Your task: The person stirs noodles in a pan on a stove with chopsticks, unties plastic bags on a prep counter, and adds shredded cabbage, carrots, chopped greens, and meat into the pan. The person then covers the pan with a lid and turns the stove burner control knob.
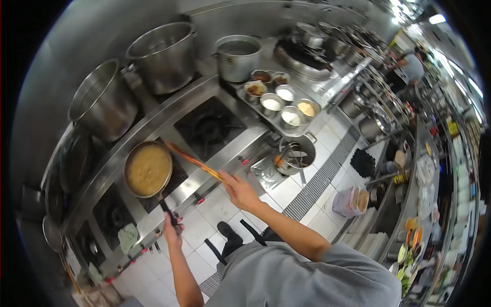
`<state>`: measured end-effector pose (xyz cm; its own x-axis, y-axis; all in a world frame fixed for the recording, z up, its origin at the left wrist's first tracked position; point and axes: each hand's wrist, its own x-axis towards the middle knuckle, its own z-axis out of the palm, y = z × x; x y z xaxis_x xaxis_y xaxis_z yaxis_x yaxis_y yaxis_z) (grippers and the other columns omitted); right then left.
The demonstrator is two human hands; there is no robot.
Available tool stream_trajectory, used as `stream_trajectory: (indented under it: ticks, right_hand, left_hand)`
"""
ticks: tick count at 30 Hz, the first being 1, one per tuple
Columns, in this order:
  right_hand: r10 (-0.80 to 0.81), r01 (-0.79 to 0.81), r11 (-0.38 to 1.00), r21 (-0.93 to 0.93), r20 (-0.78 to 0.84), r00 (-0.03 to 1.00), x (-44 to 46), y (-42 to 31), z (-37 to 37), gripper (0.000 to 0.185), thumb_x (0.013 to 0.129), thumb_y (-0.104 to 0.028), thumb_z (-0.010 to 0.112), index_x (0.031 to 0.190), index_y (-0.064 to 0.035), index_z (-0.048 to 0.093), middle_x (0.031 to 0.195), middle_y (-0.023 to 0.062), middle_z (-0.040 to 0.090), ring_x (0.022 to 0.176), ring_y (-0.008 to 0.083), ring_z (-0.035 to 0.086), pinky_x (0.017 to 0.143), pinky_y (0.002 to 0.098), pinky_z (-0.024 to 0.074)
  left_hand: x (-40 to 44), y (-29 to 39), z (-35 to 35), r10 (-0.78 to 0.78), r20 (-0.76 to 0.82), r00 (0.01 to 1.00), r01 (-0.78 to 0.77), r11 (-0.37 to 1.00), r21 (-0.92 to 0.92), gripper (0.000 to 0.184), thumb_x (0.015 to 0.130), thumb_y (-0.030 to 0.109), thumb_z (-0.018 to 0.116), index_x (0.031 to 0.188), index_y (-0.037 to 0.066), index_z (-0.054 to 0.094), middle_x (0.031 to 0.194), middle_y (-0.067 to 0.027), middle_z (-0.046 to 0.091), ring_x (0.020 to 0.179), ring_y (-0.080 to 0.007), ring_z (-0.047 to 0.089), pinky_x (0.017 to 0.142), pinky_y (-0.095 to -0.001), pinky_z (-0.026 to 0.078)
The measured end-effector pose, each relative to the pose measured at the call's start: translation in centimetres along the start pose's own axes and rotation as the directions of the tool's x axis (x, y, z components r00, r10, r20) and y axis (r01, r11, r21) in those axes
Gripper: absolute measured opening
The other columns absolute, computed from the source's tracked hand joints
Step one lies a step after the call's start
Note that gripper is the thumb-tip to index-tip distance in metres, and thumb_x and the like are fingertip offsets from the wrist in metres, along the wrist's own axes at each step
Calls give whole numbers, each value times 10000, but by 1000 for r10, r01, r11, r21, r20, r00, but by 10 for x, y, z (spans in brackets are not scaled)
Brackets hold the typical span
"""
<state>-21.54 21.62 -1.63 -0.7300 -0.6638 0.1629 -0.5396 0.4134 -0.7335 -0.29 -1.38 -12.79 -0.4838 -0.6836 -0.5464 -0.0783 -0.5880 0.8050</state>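
My left hand [173, 231] is closed around the black handle of a frying pan [164, 191], which sits over the stove at the left. A yellowish-brown layer of food [149, 169] fills the pan nearly to its sides. In my right hand [240, 192] I grip what look like long wooden chopsticks [197, 162], their reddish far ends just beyond the pan's right rim, apart from the food. Right of the pan is a burner [210, 124] with a black grate.
Large steel pots [162, 64] stand along the back. A tray [289, 131] carries several bowls of seasonings and powders. Below it, a steel pot [305, 151] holds utensils. A green cloth [128, 238] lies on the stove's front edge. Another person [410, 67] is far off at the right.
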Motion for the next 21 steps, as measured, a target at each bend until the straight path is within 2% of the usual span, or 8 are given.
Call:
stream_trajectory:
  ticks: [3,6,8,10,12,14,17,21]
  right_hand:
    - [95,-84,995,61,-195,976,-54,38,-70,446,917,-83,518,1358,-104,458,973,165,557,785,347,588,675,405,480]
    - [218,-222,974,50,-484,848,-127,88,-133,431,898,-43,543,1326,-64,493,915,138,559,759,267,570,699,344,472]
    - [285,-322,944,70,-667,688,-180,140,-157,415,894,-50,551,1306,-31,505,924,135,581,762,254,571,717,330,472]
    - [527,-535,813,231,-684,505,-236,185,-176,386,897,-95,547,1273,-13,529,966,161,620,817,276,598,752,352,479]
    - [746,-760,567,319,-591,308,-296,227,-188,359,900,-163,532,1222,-9,568,985,206,650,887,324,625,791,394,479]
    - [795,-826,446,345,-577,188,-344,276,-186,357,902,-199,520,1196,-8,588,982,230,659,916,356,632,807,418,476]
    - [788,-831,431,352,-595,158,-370,318,-187,406,875,-258,536,1200,-25,606,803,168,659,735,267,636,682,388,482]
    - [681,-762,630,149,-578,450,-303,343,-233,422,833,-227,553,1218,-60,595,784,200,640,704,312,632,672,413,483]
  left_hand:
    - [-15,1,-11,-46,2,999,46,999,-14,633,913,659,387,1175,100,523,885,-85,636,756,-180,602,746,-325,483]
    - [-9,-39,-42,-133,-137,982,95,962,-255,785,875,702,411,1395,114,383,1160,-121,522,1165,-246,446,965,-393,381]
    - [1,-93,-87,-148,-208,967,103,972,-213,791,868,646,507,1422,103,355,1072,-106,546,1012,-247,546,848,-399,463]
    - [-4,-157,-127,-143,-141,980,177,945,276,749,877,555,576,1422,94,352,991,-114,575,812,-253,605,657,-369,506]
    - [-36,-182,-117,-509,-360,782,616,717,326,416,910,375,598,1180,68,519,801,-131,614,663,-255,607,472,-333,448]
    - [-53,-218,-137,-584,-308,751,656,604,453,456,921,403,561,1203,53,481,841,-154,638,637,-266,615,538,-360,481]
    - [-66,-231,-116,-610,-230,759,579,469,667,521,951,409,502,1309,42,406,1093,-227,614,835,-354,641,737,-431,519]
    - [-80,-219,-51,-503,-2,864,247,419,874,399,886,366,631,1118,56,535,723,-97,649,530,-208,612,446,-330,463]
